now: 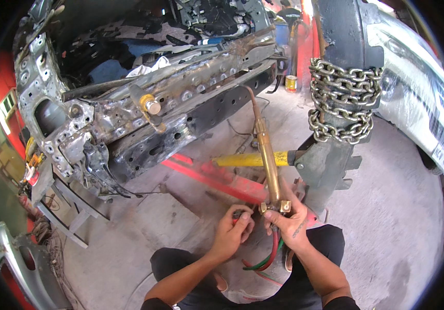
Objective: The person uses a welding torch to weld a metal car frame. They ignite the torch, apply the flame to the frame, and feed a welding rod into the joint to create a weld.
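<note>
A brass gas torch [267,155] stands nearly upright in front of me, its thin bent tip pointing up toward the car's lower beam. My right hand [291,217] is wrapped round its valve end, the thumb beside the brass knobs. A red hose [275,245] and a green hose [263,264] hang from the torch below that hand. Just left of the torch, my left hand [236,230] is closed on a small dark object [238,214], mostly hidden by the fingers, so its kind cannot be made out. No flame shows at the tip.
Ahead stands a stripped car front with a bare metal crossbeam [196,121]. Chains [343,101] wrap a dark post at right, with a yellow bar [253,159] and red beam [217,178] low down. A metal stand [75,212] is at left; a silver car [413,72] is far right.
</note>
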Tool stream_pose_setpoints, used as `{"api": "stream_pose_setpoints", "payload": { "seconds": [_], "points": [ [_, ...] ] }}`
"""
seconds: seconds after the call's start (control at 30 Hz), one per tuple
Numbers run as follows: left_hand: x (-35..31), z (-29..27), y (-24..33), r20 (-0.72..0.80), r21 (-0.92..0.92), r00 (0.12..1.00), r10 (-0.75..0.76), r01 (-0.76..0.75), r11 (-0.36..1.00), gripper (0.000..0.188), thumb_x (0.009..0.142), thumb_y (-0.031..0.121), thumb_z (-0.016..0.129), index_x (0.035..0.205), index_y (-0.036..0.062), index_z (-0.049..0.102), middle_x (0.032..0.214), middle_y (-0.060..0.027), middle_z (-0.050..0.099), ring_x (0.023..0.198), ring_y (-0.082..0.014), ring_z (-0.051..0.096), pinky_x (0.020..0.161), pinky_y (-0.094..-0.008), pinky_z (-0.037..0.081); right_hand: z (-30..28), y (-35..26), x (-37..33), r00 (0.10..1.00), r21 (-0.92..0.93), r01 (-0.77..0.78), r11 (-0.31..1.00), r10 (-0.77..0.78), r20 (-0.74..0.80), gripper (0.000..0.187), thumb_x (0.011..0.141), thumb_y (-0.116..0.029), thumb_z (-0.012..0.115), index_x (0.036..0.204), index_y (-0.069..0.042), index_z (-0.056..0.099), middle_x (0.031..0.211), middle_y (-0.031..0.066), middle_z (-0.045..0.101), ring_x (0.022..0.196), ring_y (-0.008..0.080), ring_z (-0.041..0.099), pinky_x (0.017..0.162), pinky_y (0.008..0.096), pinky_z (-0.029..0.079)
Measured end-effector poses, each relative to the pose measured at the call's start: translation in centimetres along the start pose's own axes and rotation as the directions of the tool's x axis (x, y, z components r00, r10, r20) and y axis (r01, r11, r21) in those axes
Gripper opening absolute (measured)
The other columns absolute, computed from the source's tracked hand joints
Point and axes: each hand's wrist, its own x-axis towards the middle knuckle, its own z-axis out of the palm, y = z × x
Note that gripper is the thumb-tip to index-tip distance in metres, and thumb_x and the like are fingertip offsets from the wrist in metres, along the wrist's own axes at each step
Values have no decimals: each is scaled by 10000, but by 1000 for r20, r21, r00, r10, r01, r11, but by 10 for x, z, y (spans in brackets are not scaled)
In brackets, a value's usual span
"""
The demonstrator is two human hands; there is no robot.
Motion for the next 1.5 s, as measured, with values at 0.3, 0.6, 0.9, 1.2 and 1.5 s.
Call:
{"api": "stream_pose_setpoints", "payload": {
  "seconds": [0.3, 0.6, 0.9, 1.2, 1.5],
  "points": [
    [20, 26, -17, -24, -22, 997, 73, -74, 997, 190, 1083, 211, 589, 1187, 69, 515, 891, -9, 570, 663, -54, 487, 539, -223, 385, -18, 19, -3, 999, -87, -38, 995, 36, -20, 822, 939, 13, 737, 1639, -52, 311, 1043, 84, 697, 723, 127, 653, 580, 274, 565],
    [28, 32, -22, -17, 27, 999, 50, -49, 998, 188, 1074, 227, 590, 1151, 57, 567, 948, 0, 594, 691, -48, 518, 551, -218, 400, -27, 23, -8, 993, -106, -120, 987, 119, -23, 840, 935, 43, 728, 1649, -87, 304, 1086, 86, 688, 730, 122, 651, 595, 271, 568],
    [100, -72, -19, -226, 117, 974, 17, 10, 993, 261, 1046, 241, 626, 1205, 35, 636, 881, 33, 583, 756, -82, 536, 652, -268, 456, -49, 4, -28, 947, 58, -311, 949, 305, 98, 906, 878, -75, 804, 1627, -4, 300, 966, 144, 672, 624, 157, 636, 502, 283, 526],
    [126, -197, -36, -407, -283, 909, 88, -217, 934, 186, 1033, 91, 654, 1218, 80, 654, 1095, -20, 693, 950, -136, 655, 831, -312, 533, -57, 39, -36, 860, 105, -505, 857, 489, 148, 917, 785, -114, 860, 1581, -20, 416, 940, 174, 687, 542, 182, 619, 422, 292, 480],
    [126, -202, -42, -316, -378, 944, 99, -221, 899, 224, 1073, 226, 596, 1185, 61, 698, 1054, -79, 735, 934, -188, 677, 841, -383, 540, -52, 45, -39, 829, 147, -549, 823, 513, 223, 938, 781, -106, 865, 1584, 15, 395, 892, 226, 683, 503, 186, 600, 412, 293, 459]
  ]
}}
